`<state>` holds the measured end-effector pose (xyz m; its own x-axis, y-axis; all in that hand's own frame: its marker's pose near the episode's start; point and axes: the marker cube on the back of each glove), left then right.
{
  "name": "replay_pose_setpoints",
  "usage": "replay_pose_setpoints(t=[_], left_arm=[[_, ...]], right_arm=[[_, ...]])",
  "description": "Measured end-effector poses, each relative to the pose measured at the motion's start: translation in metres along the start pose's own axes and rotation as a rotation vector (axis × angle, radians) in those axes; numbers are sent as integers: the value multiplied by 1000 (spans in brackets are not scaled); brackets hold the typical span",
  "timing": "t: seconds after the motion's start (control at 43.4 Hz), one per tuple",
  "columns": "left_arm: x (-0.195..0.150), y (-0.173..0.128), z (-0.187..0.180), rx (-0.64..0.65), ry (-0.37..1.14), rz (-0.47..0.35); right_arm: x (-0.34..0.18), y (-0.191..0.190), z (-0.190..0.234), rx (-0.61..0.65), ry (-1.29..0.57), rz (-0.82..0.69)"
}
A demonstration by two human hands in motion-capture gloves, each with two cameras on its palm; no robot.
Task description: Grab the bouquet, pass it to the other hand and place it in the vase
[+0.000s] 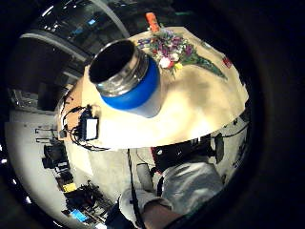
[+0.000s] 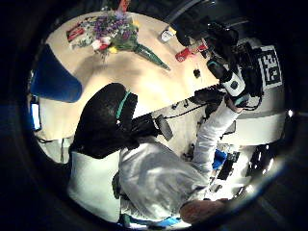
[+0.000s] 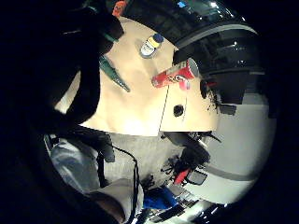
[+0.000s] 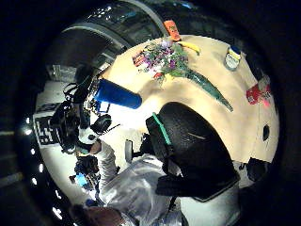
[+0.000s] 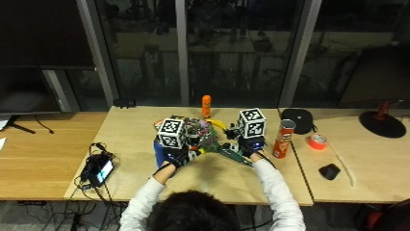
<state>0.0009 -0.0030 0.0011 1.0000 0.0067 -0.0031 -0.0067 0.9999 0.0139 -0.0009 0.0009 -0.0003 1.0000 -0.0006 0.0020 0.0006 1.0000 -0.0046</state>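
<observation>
The bouquet [image 5: 204, 134] of purple, pink and white flowers lies flat on the light wooden table [image 5: 211, 180], its green wrapped stem [image 5: 230, 152] pointing towards the right hand. The blue vase [image 5: 158, 150] with a steel rim stands upright beside it, at its left. My left hand [image 5: 174, 159] hovers by the vase and holds nothing. My right hand [image 5: 249, 147] hovers over the stem end, also holding nothing. From the left palm, the vase [image 1: 128, 81] and the bouquet [image 1: 169, 47] both rest on the table. The right palm shows the bouquet [image 4: 164, 56] untouched.
An orange bottle [image 5: 206, 106] and a banana [image 5: 218, 124] sit behind the bouquet. A red crisp can [image 5: 282, 139], a black pouch [image 5: 298, 120], an orange tape roll [image 5: 316, 141] and a black mouse [image 5: 329, 171] lie to the right. A cabled phone [image 5: 99, 168] lies at the left.
</observation>
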Motion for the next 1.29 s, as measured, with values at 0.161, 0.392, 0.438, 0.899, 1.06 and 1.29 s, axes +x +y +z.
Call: replay_pose_setpoints(t=[0.161,0.392,0.438,0.899,1.06,1.29], left_arm=[[8,-1,4,-11,1,20],[23,1,9,-26,5,40],[24,0,11,-26,1,45],[31,5,36,-7,-75,33],[22,6,42,-27,-65,18],[11,0,39,-36,-64,-19]], right_arm=[[-4,8,-4,-25,12,-3],[-5,12,8,-55,4,-17],[-5,13,8,-59,11,-13],[9,32,9,-86,-28,0],[19,27,16,-102,-29,9],[23,11,13,-83,-30,45]])
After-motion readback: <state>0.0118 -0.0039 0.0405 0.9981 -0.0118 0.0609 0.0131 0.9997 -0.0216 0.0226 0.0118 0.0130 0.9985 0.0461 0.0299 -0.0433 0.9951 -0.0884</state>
